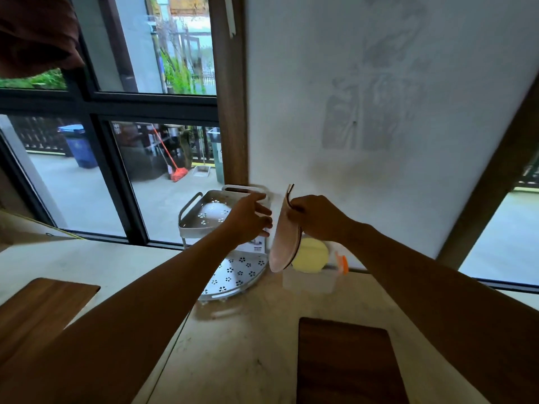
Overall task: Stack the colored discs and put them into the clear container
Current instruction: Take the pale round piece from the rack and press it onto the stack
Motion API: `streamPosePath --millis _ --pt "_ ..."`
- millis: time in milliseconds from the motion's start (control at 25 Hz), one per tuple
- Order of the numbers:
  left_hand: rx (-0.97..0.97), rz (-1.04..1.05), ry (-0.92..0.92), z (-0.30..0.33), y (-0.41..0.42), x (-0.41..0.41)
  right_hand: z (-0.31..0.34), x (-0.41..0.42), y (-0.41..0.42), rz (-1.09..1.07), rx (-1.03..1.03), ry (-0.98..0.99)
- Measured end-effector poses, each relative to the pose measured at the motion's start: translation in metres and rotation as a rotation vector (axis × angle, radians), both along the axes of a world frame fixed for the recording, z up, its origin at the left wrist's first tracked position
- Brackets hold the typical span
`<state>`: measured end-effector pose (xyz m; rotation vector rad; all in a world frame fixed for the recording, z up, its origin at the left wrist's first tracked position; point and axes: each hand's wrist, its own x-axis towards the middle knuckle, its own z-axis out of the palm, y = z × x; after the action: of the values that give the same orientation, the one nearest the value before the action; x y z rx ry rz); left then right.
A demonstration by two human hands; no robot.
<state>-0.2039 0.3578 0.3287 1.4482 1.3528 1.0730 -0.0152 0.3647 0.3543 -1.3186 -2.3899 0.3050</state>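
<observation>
Far left there's a dark wooden board (43,310) lying flat on the pale bench (239,339), with big black-framed windows (110,112) behind it looking out on a yard.

Moving in, a white two-tier corner rack (204,217) with little flower cutouts sits back in the corner against the wall. The left hand (248,218) is up in front of the rack's top tier, fingers (264,209) spread and loose, not gripping anything, pointed toward the discs just to its right.

Next, the right hand (316,217) has its fingers pinched shut on the upper edge of a small stack of discs (284,243), held on edge and nearly upright in the air above the bench. The face toward the camera is pinkish, and there's a dark rim showing behind it, so at least two discs, though I can't tell the exact count.

Right below and behind those, a pale yellow disc (310,255) stands up out of the clear container (309,282), which sits on the bench by the wall. Something small and orange (342,262) pokes up at the container's right side, too blurry to tell what.

Front right, a second dark wooden board (347,363) lies on the bench.
</observation>
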Motion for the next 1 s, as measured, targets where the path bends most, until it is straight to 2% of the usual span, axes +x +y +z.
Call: streamPosePath --millis 120,240,400,640,840,1000 --pt "0.091 0.11 0.279 -0.006 0.004 0.004 0.006 0.023 -0.017 0.06 0.077 -0.048" --pt "0.165 0.017 0.407 -0.01 0.005 0.001 0.008 0.044 -0.027 0.036 0.064 0.003" --pt "0.202 -0.09 0.498 -0.008 0.0 0.001 -0.001 0.062 -0.032 -0.035 0.053 0.064" --pt "0.277 -0.094 0.489 0.002 0.003 0.009 -0.012 0.085 -0.027 -0.121 0.03 0.102" --pt "0.334 -0.036 0.595 0.002 0.012 0.02 -0.027 0.095 -0.008 -0.275 -0.014 0.24" --pt "0.393 -0.022 0.677 -0.008 0.027 0.033 -0.042 0.104 0.018 -0.299 -0.032 0.288"
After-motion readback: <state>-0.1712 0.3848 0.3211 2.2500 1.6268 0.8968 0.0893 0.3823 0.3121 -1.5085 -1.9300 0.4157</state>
